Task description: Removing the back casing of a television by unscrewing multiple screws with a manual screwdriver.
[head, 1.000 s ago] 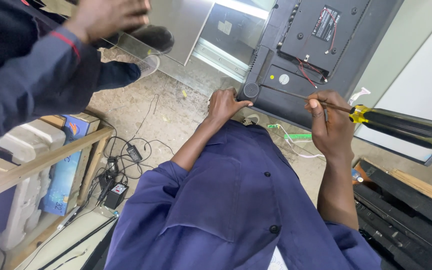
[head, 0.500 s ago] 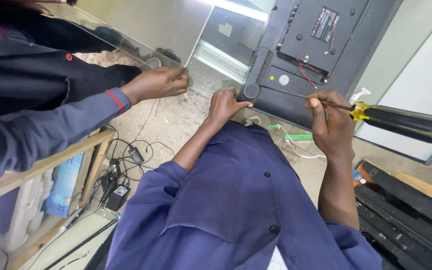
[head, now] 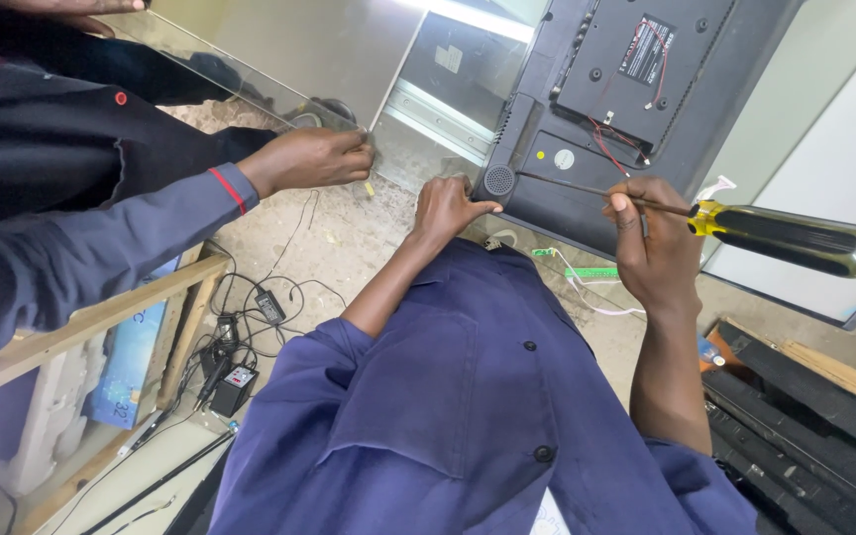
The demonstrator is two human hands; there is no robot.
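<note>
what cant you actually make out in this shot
- Head view: the screwdriver tip; the thin shaft blurs out near the round speaker grille.
- Right hand: its palm and grip, facing away.
- Left hand: fingertips hidden over the black back panel edge.
- Co-worker's hand: whether it grips the clear sheet.
- Panel's top, cut by the frame.

The co-worker's hand (head: 311,159) has travelled most: a second ago it was raised at the top left, half a second ago it had dropped to the edge of the glass sheet (head: 250,74) — now it grips that edge closer to the wearer's left hand (head: 445,210). The co-worker's dark shoe on the floor has gone behind the sleeve (head: 81,248).
</note>
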